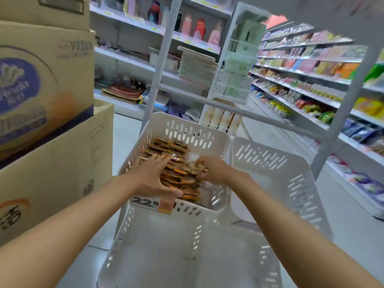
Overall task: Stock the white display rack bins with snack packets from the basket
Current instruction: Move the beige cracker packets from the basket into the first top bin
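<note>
Clearly the stocking is under way but far from finished. Of the 3 bins of the white display rack that show, only 1 has stock in it. That is the far-left bin (182, 123), the one with a price tag (153, 203) on its front rim. It holds a thick, overlapping row of orange-and-brown snack packets (176, 161) filling its left and middle part, with a bare strip of bin floor showing along its right wall. Both hands are inside this bin. The left hand (153, 177) lies flat on top of the row, fingers straight and spread, pressing the packets and holding none. The right hand (216, 171) has its fingers curled round a few packets at the right edge of the row and grips them, though blur hides how many. I judge the step in hand to be settling a fresh batch into this bin and squaring up the row, so this bin looks close to done apart from the strip on its right. The far-right bin (270, 161), just beside it, shows no packets in the part I can see, and neither does the near bin (166, 246) below the price tag, so at least 2 bins appear left to fill. The basket that supplies the packets is not in view, so I cannot tell how much stock remains to bring over. Stacked cardboard cartons (52, 163) stand to the left of the rack, and stocked store shelves (301, 80) run along the aisle to the right.
</note>
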{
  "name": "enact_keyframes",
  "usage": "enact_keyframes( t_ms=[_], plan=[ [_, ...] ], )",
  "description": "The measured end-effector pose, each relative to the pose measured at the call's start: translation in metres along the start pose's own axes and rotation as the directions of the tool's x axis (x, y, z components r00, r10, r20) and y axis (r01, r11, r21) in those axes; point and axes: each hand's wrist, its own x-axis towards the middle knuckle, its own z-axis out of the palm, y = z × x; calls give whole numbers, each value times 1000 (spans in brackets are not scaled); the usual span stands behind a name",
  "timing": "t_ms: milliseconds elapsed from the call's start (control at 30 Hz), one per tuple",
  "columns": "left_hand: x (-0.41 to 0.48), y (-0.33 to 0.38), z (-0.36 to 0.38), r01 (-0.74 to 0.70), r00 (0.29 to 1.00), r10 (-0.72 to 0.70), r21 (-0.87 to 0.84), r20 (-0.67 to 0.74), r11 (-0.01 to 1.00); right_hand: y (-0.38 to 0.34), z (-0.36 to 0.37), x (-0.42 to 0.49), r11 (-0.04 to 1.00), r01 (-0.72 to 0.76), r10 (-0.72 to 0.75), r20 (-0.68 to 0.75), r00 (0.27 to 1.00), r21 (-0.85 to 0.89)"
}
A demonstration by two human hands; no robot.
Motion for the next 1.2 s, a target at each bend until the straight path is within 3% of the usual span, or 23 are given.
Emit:
enact_keyframes(
  t_ms=[100, 300, 433, 533, 600, 667, 833, 967, 1100, 1167, 1200],
  plan=[
    [-2, -4, 8, 14, 1000, -15, -58, -21, 998, 6, -1, 6, 992, -45, 21, 191, 981, 122],
    [-1, -5, 8, 2, 996, -9, -80, -94, 997, 7, 30, 13, 981, -23, -1, 120, 993, 193],
    [-18, 8, 1, -51, 970, 28, -89, -240, 995, -3, 22, -14, 940, 28, 9, -107, 994, 341],
    [-47, 36, 3, -132, 920, 89, -90, -381, 987, -19, 29, -62, 943, 102, 24, -371, 928, 317],
    [-73, 58, 10, -169, 908, 123, -82, -401, 982, -33, 40, -103, 928, 152, 43, -501, 864, 341],
    [-104, 73, 20, -175, 920, 132, -87, -369, 981, -45, 58, -145, 905, 190, 47, -534, 844, 381],
    [-191, 67, 79, -41, 989, 6, -231, -151, 972, -56, 140, -240, 876, 160, 13, -355, 935, 455],
    [-253, 49, 132, 126, 992, -122, -324, 33, 938, -62, 207, -308, 884, 76, -49, -71, 996, 460],
    [-301, 47, 170, 199, 978, -206, -436, 31, 878, -81, 260, -364, 857, 70, -205, 215, 955, 510],
    [-320, 48, 185, 226, 973, -225, -483, 61, 846, -81, 283, -378, 920, 161, -268, 270, 925, 358],
    [-326, 50, 191, 229, 972, -222, -497, 74, 837, -78, 287, -380, 941, 150, -229, 247, 942, 303]
  ],
)
